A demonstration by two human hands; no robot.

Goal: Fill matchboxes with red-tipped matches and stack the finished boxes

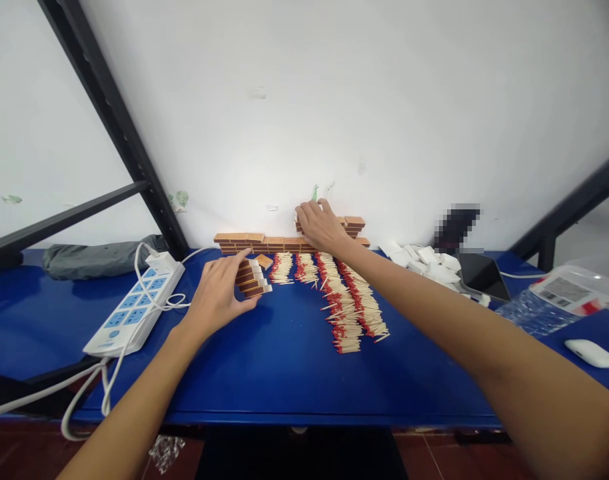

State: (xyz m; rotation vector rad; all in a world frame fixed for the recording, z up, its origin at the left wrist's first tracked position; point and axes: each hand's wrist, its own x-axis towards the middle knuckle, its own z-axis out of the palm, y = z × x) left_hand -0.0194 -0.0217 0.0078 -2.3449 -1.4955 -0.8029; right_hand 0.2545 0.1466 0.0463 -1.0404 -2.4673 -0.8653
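Note:
My left hand point(215, 295) is closed around a small stack of matchboxes point(250, 277), resting at the table and tilted, with pale tray ends sticking out to the right. At the wall, my right hand point(322, 224) has its fingers bent down over the far matchboxes, gripping at least one whose edge shows left of the fingertips; the rest is hidden. Brown-sided matchboxes point(274, 244) form a long low row along the wall, higher at its right end. One matchbox point(263, 261) lies near the left stack. Loose red-headed matches point(345, 313) lie in several bands between my hands.
A white power strip point(134, 307) with looping cables stands left, near a dark rolled bundle point(102, 259). To the right are small white pieces point(429, 263), a dark-screened device point(483, 275), a clear plastic container point(549, 300) and a white case point(592, 353). Black metal posts point(119, 120) flank the blue table point(284, 373).

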